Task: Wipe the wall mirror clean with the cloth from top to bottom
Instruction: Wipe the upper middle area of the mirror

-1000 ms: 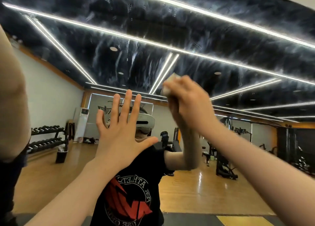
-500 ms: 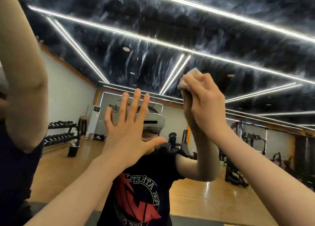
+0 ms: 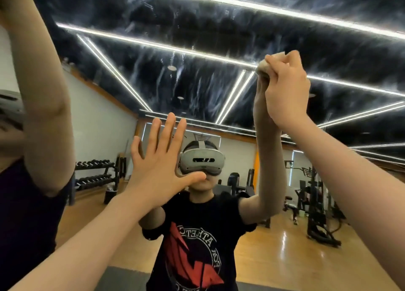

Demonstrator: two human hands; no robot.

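Right now my right hand (image 3: 285, 93), in the upper right of the frame, has its fingers curled tight round a small crumpled beige cloth (image 3: 266, 65), pressing it onto the large wall mirror (image 3: 197, 60). My left hand (image 3: 158, 165) lies flat at the centre of the frame, fingers straight and spread, holding nothing, its palm apparently braced on the glass. To do this pass well, I think I should keep firm, even pressure and work in overlapping strokes downward, since whitish streaks smear the upper glass. Beyond the surface, the mirror reflects me in a black printed T-shirt (image 3: 197, 242), then a wooden gym floor (image 3: 274, 257), a dumbbell rack (image 3: 94, 174) at the left and black exercise machines (image 3: 315, 205) at the right.
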